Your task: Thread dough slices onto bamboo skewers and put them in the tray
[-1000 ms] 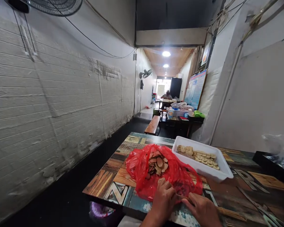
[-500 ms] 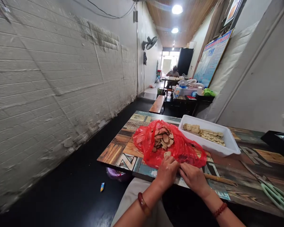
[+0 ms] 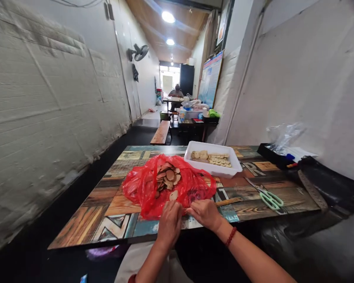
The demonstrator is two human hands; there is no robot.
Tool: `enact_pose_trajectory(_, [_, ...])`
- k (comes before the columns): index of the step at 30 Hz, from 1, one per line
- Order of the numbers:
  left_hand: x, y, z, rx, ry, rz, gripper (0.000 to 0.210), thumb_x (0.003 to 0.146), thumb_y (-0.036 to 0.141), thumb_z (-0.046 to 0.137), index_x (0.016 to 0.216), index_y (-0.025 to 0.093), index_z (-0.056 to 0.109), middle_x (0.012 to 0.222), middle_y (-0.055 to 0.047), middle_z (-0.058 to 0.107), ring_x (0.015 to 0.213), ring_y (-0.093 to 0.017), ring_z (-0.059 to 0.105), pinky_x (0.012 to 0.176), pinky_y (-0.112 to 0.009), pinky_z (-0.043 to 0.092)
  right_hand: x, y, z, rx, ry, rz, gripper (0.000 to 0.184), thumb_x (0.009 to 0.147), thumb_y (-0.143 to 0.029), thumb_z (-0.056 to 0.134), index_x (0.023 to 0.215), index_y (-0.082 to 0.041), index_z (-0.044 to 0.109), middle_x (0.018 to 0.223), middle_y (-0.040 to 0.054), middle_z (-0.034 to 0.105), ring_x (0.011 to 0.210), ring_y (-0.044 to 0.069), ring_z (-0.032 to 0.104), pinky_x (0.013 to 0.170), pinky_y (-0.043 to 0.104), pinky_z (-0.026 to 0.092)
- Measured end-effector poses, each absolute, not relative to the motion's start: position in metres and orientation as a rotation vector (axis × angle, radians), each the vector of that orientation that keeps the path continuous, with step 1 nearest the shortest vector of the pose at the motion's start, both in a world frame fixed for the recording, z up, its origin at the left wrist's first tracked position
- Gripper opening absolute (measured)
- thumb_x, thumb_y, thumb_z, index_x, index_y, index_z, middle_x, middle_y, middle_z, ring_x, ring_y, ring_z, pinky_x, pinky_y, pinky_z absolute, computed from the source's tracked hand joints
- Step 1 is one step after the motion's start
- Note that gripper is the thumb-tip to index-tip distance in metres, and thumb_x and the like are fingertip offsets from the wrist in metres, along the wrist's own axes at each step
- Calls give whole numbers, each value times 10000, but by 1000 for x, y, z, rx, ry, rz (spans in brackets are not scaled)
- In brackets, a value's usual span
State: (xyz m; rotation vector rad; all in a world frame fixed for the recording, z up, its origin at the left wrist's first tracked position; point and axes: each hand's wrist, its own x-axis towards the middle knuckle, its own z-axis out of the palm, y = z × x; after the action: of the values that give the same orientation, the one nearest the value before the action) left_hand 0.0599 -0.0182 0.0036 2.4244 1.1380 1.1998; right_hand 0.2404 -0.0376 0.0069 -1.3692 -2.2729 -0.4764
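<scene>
Near the table's front edge my left hand (image 3: pixel 169 223) is closed, its fingers curled over at the edge of a red plastic bag (image 3: pixel 194 182). A pale, thin oval slice (image 3: pixel 173 195) shows just beyond its knuckles; whether the fingers touch it I cannot tell. My right hand (image 3: pixel 205 213) is closed in a pinch beside the left, fingertips pointing toward it. What lies between the fingers of both hands is hidden. The bag is spread open around a pile of brownish slices (image 3: pixel 166 179).
Behind the bag stands a white plastic tray (image 3: pixel 236 167) with rows of slices (image 3: pixel 220 160). To the right lie a thin wooden stick (image 3: pixel 228 201), green-handled scissors (image 3: pixel 271 200) and a black bag (image 3: pixel 333 182). A person (image 3: pixel 176 92) sits at a far table.
The view has swung right, so the table and bag appear farther left and more of the table's right end shows. My hands stay close together at the bag's front, slightly farther apart.
</scene>
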Motion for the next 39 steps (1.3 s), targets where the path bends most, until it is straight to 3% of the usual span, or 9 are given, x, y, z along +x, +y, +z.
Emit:
enact_pose_trajectory(5, [52, -18, 1, 2100, 1182, 1280, 213, 900, 274, 364, 737, 198, 478, 703, -13, 526, 682, -152, 500, 657, -267, 395, 241, -39, 10, -1369, -2243, -487, 410, 970, -393, 387, 656, -192, 558, 591, -11, 610, 539, 94, 542, 539, 258, 246])
enact_pose_trajectory(11, [51, -24, 6, 2016, 1158, 1113, 297, 886, 378, 386, 677, 192, 483, 644, -3, 519, 618, -138, 487, 608, -249, 371, 244, -41, 5, -1351, -2228, -466, 431, 968, -409, 387, 644, -189, 566, 581, -5, 614, 529, 97, 531, 542, 249, 240])
enact_pose_trajectory(15, [50, -27, 6, 2069, 1075, 997, 284, 863, 360, 460, 664, 176, 545, 656, -15, 542, 646, -137, 492, 614, -246, 349, 245, -44, 2, -1326, -2217, -429, 415, 974, -371, 392, 647, -184, 564, 577, 6, 598, 542, 102, 534, 556, 246, 250])
enact_pose_trajectory(27, [44, -33, 9, 1880, 1045, 1073, 322, 842, 383, 487, 605, 164, 489, 581, 16, 464, 587, -107, 427, 571, -230, 308, 245, -48, 1, -1254, -2244, -467, 412, 967, -361, 413, 624, -194, 568, 551, 2, 574, 521, 112, 529, 553, 260, 269])
enact_pose_trajectory(37, [21, -23, 0, 939, 1095, 1547, 381, 825, 494, 493, 635, 195, 353, 524, 80, 312, 464, -63, 266, 449, -195, 234, 289, -36, 8, -1391, -2150, -576, 426, 966, -362, 410, 616, -185, 575, 535, -2, 560, 508, 116, 536, 546, 257, 298])
enact_pose_trajectory(39, [19, -23, 1, 838, 1055, 1598, 375, 811, 485, 526, 640, 194, 363, 519, 82, 328, 458, -62, 280, 447, -194, 244, 309, -30, 12, -1475, -2103, -594, 364, 960, -389, 411, 770, -184, 644, 667, 24, 636, 611, 140, 591, 592, 256, 347])
